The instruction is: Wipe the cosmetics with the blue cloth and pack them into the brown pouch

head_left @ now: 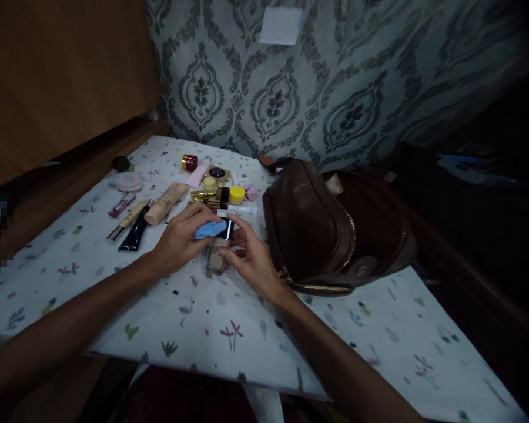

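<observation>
My left hand [183, 235] is closed on a crumpled blue cloth [210, 229], which touches the black cap of a foundation bottle [217, 258]. The bottle is squarish clear glass with beige liquid inside, tilted a little above the table. Around its right side wrap the fingers of my right hand [252, 257], thumb on the glass. Just beyond both hands lie a white tube [242, 209], a yellow-lidded jar [237, 194] and a gold tube [198, 195]. A beige squeeze tube [165, 202] rests left of my left hand.
A brown leather bag [308, 229] with an open zip stands right of my right hand. At the left lie a black tube [136, 226], a gold tube [127, 221] and a round compact [129, 182]. A red jar [189, 163] is farther back. Patterned wallpaper [273, 100] closes off the rear.
</observation>
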The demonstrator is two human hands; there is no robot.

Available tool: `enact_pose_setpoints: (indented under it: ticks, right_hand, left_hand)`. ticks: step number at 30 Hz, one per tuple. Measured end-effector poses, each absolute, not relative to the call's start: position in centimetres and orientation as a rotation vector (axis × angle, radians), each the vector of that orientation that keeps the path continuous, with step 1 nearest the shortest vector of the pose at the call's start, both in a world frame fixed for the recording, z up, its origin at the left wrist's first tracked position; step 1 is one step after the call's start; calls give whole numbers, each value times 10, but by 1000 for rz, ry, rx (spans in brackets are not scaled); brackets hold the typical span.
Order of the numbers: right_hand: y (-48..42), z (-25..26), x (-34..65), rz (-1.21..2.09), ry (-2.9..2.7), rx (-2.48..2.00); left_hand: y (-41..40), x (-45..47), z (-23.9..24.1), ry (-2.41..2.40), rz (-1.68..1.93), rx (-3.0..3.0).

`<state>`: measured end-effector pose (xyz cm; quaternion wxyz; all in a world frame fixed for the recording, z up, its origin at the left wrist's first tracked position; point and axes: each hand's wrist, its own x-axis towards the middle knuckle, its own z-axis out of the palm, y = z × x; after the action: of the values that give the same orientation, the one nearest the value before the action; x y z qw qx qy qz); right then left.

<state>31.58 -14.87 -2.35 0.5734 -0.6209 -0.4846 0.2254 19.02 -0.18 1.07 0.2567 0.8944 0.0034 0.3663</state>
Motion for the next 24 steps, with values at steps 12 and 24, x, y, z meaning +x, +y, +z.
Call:
enact_pose_setpoints:
  ticks: [12, 24]
  right_hand:
    - [-148, -31, 330, 729, -1080, -1337]
    - [-144, -28, 326, 793, -1011, -1252]
  left_hand:
    - [-15, 172, 16, -247, 598, 2771]
    - [-23, 146, 0, -320, 534, 2715]
